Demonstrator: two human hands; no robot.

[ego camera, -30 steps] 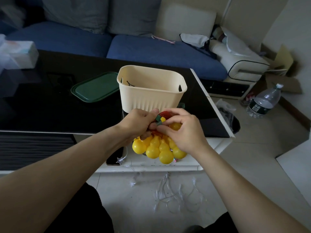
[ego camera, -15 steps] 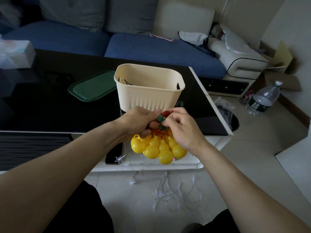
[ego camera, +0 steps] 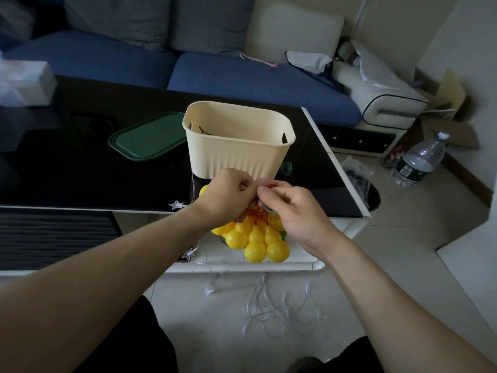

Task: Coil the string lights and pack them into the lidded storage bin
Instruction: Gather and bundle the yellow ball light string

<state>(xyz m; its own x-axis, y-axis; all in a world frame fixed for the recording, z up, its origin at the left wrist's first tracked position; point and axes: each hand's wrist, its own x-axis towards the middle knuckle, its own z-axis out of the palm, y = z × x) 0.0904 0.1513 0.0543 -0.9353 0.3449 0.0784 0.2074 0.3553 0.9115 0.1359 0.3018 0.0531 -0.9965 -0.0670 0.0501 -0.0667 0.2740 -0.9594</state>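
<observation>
A bunch of yellow ball string lights [ego camera: 255, 239] with a red wire tangle [ego camera: 258, 213] hangs just in front of the table edge. My left hand [ego camera: 226, 197] grips the top of the bunch. My right hand [ego camera: 291, 211] pinches the wire beside it, fingers touching the left hand. Behind them stands the cream storage bin [ego camera: 236, 154], lidless, on the black table [ego camera: 80, 170]. Its green lid [ego camera: 146, 137] lies flat to the bin's left. A second, clear-wired star string [ego camera: 274, 305] lies loose on the floor, trailing up past small stars [ego camera: 176, 204] at the table edge.
A tissue box [ego camera: 25, 83] sits at the table's far left. A blue sofa [ego camera: 242, 76] runs behind the table. A plastic water bottle [ego camera: 419, 160] stands on the floor at right, near a black bin with a bag [ego camera: 360, 181].
Both hands stay on the bunch; the right hand has slid from covering the balls to pinching at the wire top, so more yellow balls show below.
</observation>
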